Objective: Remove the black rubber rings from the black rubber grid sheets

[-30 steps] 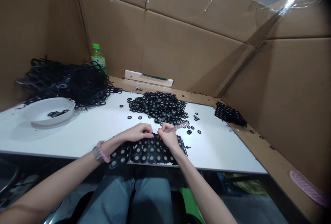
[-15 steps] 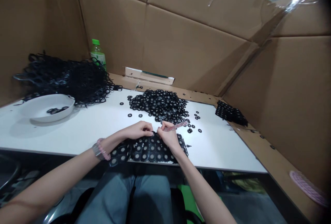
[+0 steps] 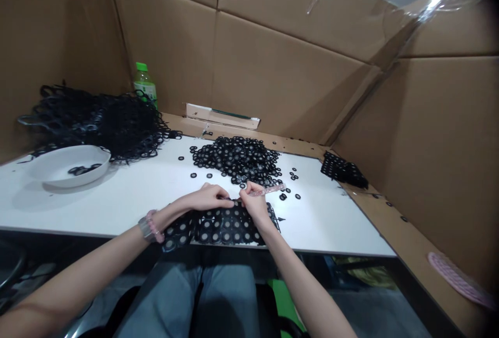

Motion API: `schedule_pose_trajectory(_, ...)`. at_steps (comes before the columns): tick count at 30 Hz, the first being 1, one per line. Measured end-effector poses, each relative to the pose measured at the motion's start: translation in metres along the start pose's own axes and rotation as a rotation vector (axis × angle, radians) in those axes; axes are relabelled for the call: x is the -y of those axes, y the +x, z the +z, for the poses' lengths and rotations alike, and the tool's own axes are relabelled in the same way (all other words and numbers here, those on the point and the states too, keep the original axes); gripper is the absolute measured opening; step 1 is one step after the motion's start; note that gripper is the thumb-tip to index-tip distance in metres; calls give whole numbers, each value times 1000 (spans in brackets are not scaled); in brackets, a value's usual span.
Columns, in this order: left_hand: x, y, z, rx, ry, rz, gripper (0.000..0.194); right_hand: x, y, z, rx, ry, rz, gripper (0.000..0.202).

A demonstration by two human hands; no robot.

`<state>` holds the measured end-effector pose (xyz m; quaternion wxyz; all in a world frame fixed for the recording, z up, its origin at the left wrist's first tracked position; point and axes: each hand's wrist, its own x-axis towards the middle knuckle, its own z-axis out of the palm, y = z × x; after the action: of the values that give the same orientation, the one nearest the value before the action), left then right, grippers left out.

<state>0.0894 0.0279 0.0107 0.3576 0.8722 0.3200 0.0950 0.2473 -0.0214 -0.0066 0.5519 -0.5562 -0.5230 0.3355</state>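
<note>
Lying flat under both hands at the table's near edge, a black flexible sheet with rows of pale-centred discs (image 3: 226,226) is what the work centres on. The left hand (image 3: 208,197) has its fingers drawn together at the sheet's far edge; whether they pinch it or only press it down, I cannot tell. Just beside it, the right hand (image 3: 254,205) is closed around a slim pink patterned pen-like tool (image 3: 273,189), its tip end at that same edge and hidden by the fingers. The step in hand looks like close work on single discs along this edge; I judge that the next move calls for a steady left hand and a small, controlled push or pick of the tool

Beyond both hands sits a heap of small black discs with pale centres (image 3: 237,158), some scattered around it on the white table (image 3: 331,223). Well to the left of the left hand, a shallow white round bowl (image 3: 86,179) holds a few dark pieces (image 3: 80,170), most of its inside bare. Behind the bowl rises a tangled mass of black stringy offcuts (image 3: 105,119), with a green-capped bottle (image 3: 145,86) behind it. Past the right hand, farther right, lies a black perforated bundle (image 3: 343,171)
</note>
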Motion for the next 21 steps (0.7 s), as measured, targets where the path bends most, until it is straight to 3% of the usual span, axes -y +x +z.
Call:
schedule_pose_trajectory(4,-6,1,-4,86,122,-23,38,5,-5,-3,-79,39,-27,24)
schedule_pose_trajectory(10,5,0,-6,116,45,37,28,10,-22,1,76,-23,25,24)
schedule_pose_trajectory(21,10,-3,-4,132,-3,147,32,7,-23,2,111,-170,-49,24)
